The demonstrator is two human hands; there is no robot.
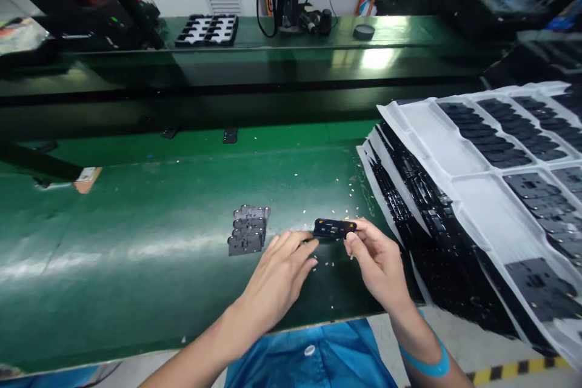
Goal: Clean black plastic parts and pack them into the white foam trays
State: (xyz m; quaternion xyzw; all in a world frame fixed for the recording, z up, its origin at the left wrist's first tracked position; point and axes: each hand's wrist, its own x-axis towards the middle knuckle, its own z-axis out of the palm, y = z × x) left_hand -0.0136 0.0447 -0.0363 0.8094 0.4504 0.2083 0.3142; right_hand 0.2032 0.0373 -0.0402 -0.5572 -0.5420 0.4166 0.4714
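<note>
A small black plastic part (334, 228) with orange spots is pinched at its right end between the thumb and fingers of my right hand (377, 260). My left hand (284, 267) reaches to the part's left end, fingers bent and slightly apart; whether its fingertips touch or hold the part cannot be made out. Left of my left hand, several dark grey parts (248, 230) lie overlapped in a short column on the green table (136, 224). Tiny pale bits are scattered on the table around the held part.
Stacked white trays (477, 194) filled with dark parts stand at the right, overhanging the table. A black piece (230, 135) lies farther back. On the rear shelf (273, 63) are a slotted tray (208, 30), a round dark disc (364, 31) and cables.
</note>
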